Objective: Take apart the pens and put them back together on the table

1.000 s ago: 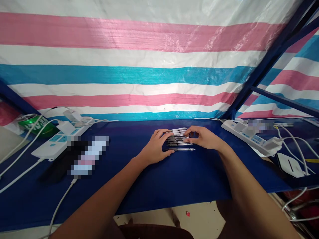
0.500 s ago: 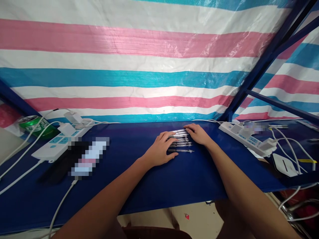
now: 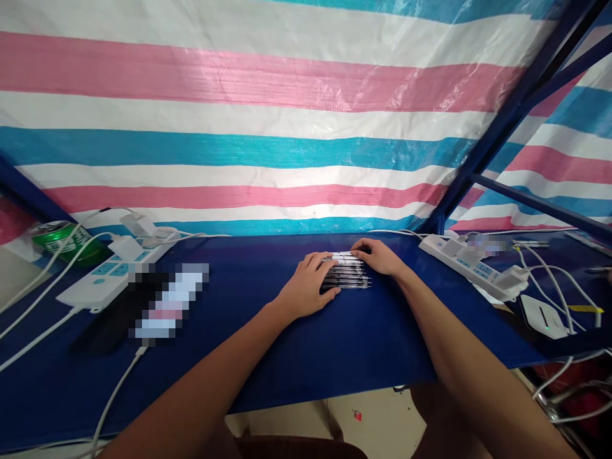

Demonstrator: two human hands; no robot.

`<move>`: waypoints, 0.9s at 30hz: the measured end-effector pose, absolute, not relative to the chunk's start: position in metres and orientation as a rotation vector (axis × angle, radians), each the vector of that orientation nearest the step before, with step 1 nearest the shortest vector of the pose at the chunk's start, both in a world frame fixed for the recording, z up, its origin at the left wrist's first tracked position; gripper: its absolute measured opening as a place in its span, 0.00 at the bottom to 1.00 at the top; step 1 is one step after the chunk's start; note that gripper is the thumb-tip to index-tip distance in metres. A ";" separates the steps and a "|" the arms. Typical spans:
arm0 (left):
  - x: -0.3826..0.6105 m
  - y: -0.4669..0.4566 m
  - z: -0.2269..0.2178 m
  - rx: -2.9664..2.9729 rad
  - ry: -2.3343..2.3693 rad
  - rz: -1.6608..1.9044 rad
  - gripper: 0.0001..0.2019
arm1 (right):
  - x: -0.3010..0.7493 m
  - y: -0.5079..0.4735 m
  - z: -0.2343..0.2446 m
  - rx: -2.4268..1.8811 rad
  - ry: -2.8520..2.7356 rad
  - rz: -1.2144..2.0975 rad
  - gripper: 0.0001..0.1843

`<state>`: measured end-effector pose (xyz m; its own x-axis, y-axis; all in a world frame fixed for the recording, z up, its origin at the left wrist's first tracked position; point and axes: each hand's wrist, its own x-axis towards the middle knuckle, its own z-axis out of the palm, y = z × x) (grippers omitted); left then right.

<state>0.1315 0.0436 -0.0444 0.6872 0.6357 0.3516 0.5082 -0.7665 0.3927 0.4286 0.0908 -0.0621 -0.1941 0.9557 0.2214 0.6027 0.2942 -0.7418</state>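
Several slim pens point(image 3: 348, 273) lie side by side in a compact row on the dark blue tabletop point(image 3: 344, 344), their tips pointing right. My left hand point(image 3: 308, 285) spans the left ends of the row, thumb at the near edge and fingers at the far edge, closed around the pens and covering those ends. At the far right corner of the row, my right hand point(image 3: 377, 257) is curled, its thumb and forefinger closed at the ends of the farthest pens. The exact contact of the right fingertips is partly hidden.
To the left are a power strip point(image 3: 108, 274), a green can point(image 3: 67, 242) and a blurred phone point(image 3: 169, 303) on a cable. Another power strip point(image 3: 473, 264) and a white device point(image 3: 545, 317) sit among cables on the right. A striped tarp point(image 3: 268, 153) hangs behind the table.
The nearest pen, which lay apart from the others, is now against the row, and the pens sit closer together. My left thumb has shifted slightly away from me.
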 end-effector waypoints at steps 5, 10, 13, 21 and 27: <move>0.131 0.043 -0.044 2.622 0.917 0.712 0.28 | 0.428 0.090 -0.061 -1.355 -1.782 0.728 0.12; 0.131 0.044 -0.045 2.564 0.931 0.754 0.26 | 0.425 0.092 -0.062 -1.296 -1.504 0.784 0.18; 0.130 0.048 -0.046 2.463 0.959 0.861 0.25 | 0.420 0.090 -0.059 -1.227 -1.371 0.862 0.22; 0.118 0.068 -0.045 1.942 1.096 1.101 0.27 | 0.404 0.072 -0.043 -1.092 -1.360 1.053 0.25; 0.117 0.066 -0.039 1.922 1.059 1.148 0.15 | 0.397 0.059 -0.032 -1.119 -1.398 1.185 0.26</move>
